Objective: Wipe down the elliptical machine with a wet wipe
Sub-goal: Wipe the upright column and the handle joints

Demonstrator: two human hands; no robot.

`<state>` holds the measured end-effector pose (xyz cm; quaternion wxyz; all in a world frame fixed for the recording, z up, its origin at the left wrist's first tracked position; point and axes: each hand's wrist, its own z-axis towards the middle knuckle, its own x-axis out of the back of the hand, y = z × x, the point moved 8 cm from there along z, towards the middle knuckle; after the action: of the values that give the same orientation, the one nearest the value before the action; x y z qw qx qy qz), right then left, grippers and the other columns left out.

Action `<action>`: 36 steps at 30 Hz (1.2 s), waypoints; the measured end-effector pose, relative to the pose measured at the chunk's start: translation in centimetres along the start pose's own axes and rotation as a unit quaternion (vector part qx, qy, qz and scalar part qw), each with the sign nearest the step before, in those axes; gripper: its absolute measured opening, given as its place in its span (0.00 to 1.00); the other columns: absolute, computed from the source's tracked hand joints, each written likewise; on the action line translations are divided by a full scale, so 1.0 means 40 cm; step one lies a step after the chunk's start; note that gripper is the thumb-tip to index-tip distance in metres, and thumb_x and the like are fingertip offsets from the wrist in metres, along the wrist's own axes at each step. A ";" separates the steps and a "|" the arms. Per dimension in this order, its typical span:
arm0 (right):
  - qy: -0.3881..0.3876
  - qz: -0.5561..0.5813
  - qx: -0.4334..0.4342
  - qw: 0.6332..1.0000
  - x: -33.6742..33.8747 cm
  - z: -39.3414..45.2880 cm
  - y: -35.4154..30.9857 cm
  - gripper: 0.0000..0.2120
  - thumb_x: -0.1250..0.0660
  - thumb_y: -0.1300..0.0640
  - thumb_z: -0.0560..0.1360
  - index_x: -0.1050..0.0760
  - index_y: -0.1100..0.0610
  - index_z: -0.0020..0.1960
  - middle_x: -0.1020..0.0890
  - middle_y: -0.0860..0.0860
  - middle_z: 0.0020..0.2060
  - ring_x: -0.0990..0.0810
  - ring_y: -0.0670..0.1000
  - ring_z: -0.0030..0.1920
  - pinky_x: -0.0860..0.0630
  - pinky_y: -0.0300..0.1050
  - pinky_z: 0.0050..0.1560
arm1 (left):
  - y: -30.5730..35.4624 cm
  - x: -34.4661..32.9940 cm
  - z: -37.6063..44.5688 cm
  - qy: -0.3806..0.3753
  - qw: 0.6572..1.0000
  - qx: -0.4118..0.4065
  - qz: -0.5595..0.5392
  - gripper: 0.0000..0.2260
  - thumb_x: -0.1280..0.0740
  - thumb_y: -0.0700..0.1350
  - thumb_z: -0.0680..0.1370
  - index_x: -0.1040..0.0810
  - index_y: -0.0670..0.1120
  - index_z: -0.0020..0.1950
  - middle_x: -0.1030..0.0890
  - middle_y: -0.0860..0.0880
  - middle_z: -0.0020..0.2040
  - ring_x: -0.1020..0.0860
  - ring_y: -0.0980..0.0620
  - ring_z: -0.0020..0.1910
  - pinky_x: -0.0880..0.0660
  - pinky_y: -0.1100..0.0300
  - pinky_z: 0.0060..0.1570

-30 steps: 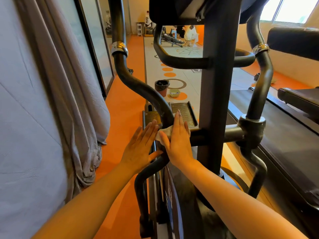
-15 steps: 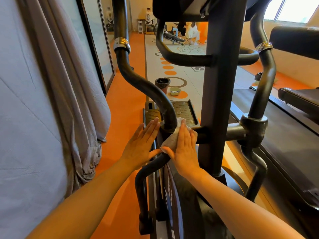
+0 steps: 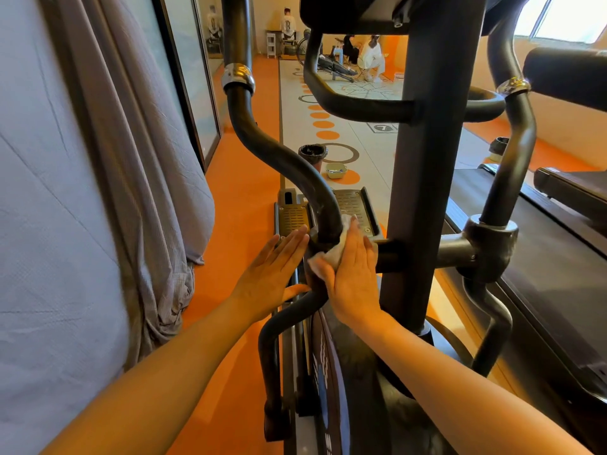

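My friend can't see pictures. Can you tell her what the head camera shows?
The right hand presses a white wet wipe flat against a curved black arm of the elliptical machine, while the left hand rests open against its other side. Orange gym floor lies beyond.

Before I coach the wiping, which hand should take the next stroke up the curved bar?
Right hand: it already presses the wet wipe against the curved bar. The left hand lies flat, empty.
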<state>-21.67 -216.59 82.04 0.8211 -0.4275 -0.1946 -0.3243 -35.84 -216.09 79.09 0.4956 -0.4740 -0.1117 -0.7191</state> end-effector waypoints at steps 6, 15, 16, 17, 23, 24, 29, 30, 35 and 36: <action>-0.056 0.044 -0.111 0.991 -0.026 0.093 0.023 0.42 0.47 0.28 0.73 0.47 0.52 0.78 0.28 0.52 0.69 0.28 0.54 0.68 0.27 0.59 0.65 | 0.009 -0.017 -0.007 -0.044 0.998 0.033 -0.005 0.37 0.49 0.64 0.80 0.53 0.41 0.81 0.49 0.42 0.81 0.45 0.44 0.79 0.48 0.47 0.75; -0.007 0.041 -0.057 0.997 -0.006 -0.014 0.010 0.45 0.25 0.48 0.71 0.47 0.54 0.78 0.40 0.46 0.71 0.41 0.56 0.72 0.31 0.62 0.69 | 0.004 -0.008 -0.007 -0.050 0.997 0.049 -0.018 0.42 0.33 0.60 0.78 0.52 0.40 0.80 0.51 0.42 0.81 0.49 0.46 0.79 0.53 0.49 0.76; -0.011 0.040 -0.053 0.998 -0.011 -0.015 0.018 0.44 0.25 0.48 0.72 0.48 0.54 0.78 0.41 0.47 0.72 0.41 0.58 0.73 0.32 0.63 0.69 | 0.003 -0.007 -0.009 -0.050 0.997 0.050 -0.020 0.44 0.32 0.60 0.78 0.53 0.40 0.80 0.51 0.42 0.81 0.48 0.46 0.79 0.52 0.49 0.76; -0.016 0.030 -0.038 0.999 -0.011 -0.013 0.010 0.43 0.27 0.47 0.73 0.48 0.55 0.78 0.41 0.49 0.73 0.42 0.58 0.73 0.33 0.63 0.70 | 0.004 -0.005 -0.009 -0.049 0.997 0.048 -0.022 0.43 0.34 0.60 0.79 0.54 0.40 0.80 0.51 0.42 0.81 0.47 0.45 0.79 0.50 0.48 0.76; -0.016 -0.021 0.040 0.999 -0.004 -0.018 -0.027 0.31 0.42 0.53 0.80 0.48 0.63 0.78 0.43 0.62 0.77 0.49 0.57 0.78 0.50 0.55 0.78 | 0.021 0.019 -0.006 -0.046 0.996 0.042 -0.065 0.34 0.62 0.63 0.83 0.46 0.39 0.78 0.42 0.41 0.78 0.39 0.45 0.77 0.45 0.48 0.73; -0.007 -0.025 0.079 0.997 -0.005 -0.027 -0.030 0.31 0.41 0.55 0.79 0.48 0.63 0.77 0.44 0.61 0.77 0.51 0.54 0.79 0.52 0.51 0.78 | 0.021 0.012 -0.008 -0.050 0.996 0.040 -0.061 0.34 0.62 0.64 0.83 0.46 0.39 0.78 0.42 0.41 0.78 0.39 0.44 0.77 0.46 0.48 0.73; -0.015 -0.048 0.169 0.984 0.013 -0.040 -0.018 0.27 0.41 0.56 0.81 0.44 0.63 0.77 0.46 0.57 0.78 0.55 0.52 0.80 0.55 0.55 0.79 | 0.014 -0.002 -0.007 -0.064 0.996 0.035 -0.050 0.35 0.60 0.65 0.82 0.48 0.40 0.79 0.45 0.42 0.79 0.45 0.46 0.79 0.55 0.51 0.77; -0.020 -0.047 0.186 0.981 0.019 -0.042 -0.020 0.26 0.42 0.56 0.82 0.43 0.63 0.77 0.46 0.56 0.78 0.54 0.53 0.80 0.54 0.55 0.79 | 0.013 -0.001 -0.007 -0.066 0.996 0.034 -0.052 0.35 0.60 0.65 0.82 0.48 0.40 0.79 0.44 0.42 0.79 0.46 0.47 0.79 0.56 0.51 0.77; -0.062 0.013 0.185 0.981 0.013 -0.049 -0.022 0.27 0.47 0.54 0.84 0.51 0.53 0.80 0.53 0.44 0.80 0.54 0.53 0.80 0.59 0.48 0.78 | 0.014 0.015 0.000 -0.056 0.994 0.038 -0.086 0.34 0.58 0.65 0.83 0.51 0.41 0.80 0.47 0.43 0.80 0.51 0.50 0.80 0.61 0.55 0.77; -0.064 0.005 0.183 0.981 0.009 -0.040 -0.027 0.29 0.47 0.53 0.84 0.55 0.50 0.80 0.55 0.44 0.80 0.56 0.54 0.80 0.61 0.48 0.78 | 0.014 0.018 0.003 -0.048 0.992 0.039 -0.107 0.34 0.56 0.64 0.83 0.53 0.43 0.80 0.48 0.44 0.80 0.54 0.52 0.80 0.62 0.57 0.77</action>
<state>-22.11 -218.50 81.98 0.8729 -0.2908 -0.3004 -0.2514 -35.36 -216.72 79.57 0.4279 -0.4734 -0.2133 -0.7398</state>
